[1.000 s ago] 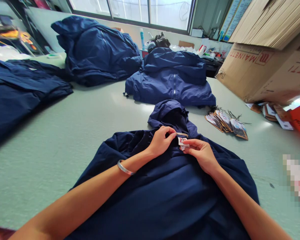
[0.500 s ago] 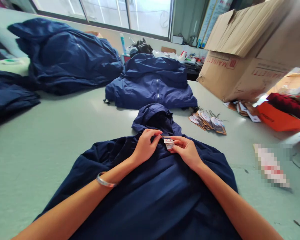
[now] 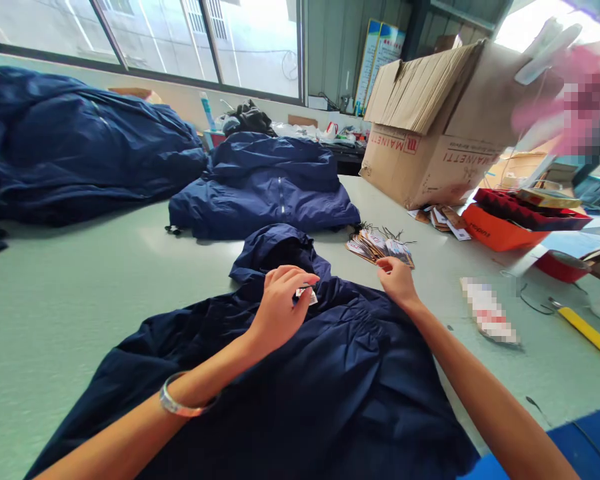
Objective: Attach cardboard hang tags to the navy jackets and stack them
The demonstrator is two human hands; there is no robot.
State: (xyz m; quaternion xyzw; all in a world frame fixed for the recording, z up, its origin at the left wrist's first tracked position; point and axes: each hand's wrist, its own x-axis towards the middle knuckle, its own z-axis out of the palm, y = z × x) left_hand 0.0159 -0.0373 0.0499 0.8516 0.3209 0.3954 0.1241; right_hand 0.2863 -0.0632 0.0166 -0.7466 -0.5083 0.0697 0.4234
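A dark navy hooded jacket (image 3: pixel 300 387) lies spread out before me, its hood (image 3: pixel 275 250) pointing away. At the collar, my left hand (image 3: pixel 283 310) pinches a thin dark loop between thumb and fingers. Just under that loop a white neck label (image 3: pixel 309 295) peeks out, partly covered by the fingers. Over the jacket's right shoulder is my right hand (image 3: pixel 399 283), fingers loosely curved and apart, nothing visible in them. Its fingertips are at the near edge of a fanned bunch of hang tags (image 3: pixel 375 243) with black strings; whether they touch is unclear.
A folded navy jacket (image 3: pixel 260 193) lies beyond the hood, with a large navy garment pile (image 3: pixel 80 153) to its left. Behind the tags stands a cardboard box (image 3: pixel 425 140). On the right are an orange box (image 3: pixel 503 227), a blurred-out packet (image 3: pixel 490 310) and a yellow cutter (image 3: pixel 590 333).
My right hand has left the neck label and moved right to the hang tags. The left hand stays at the collar. My view has turned to the right.
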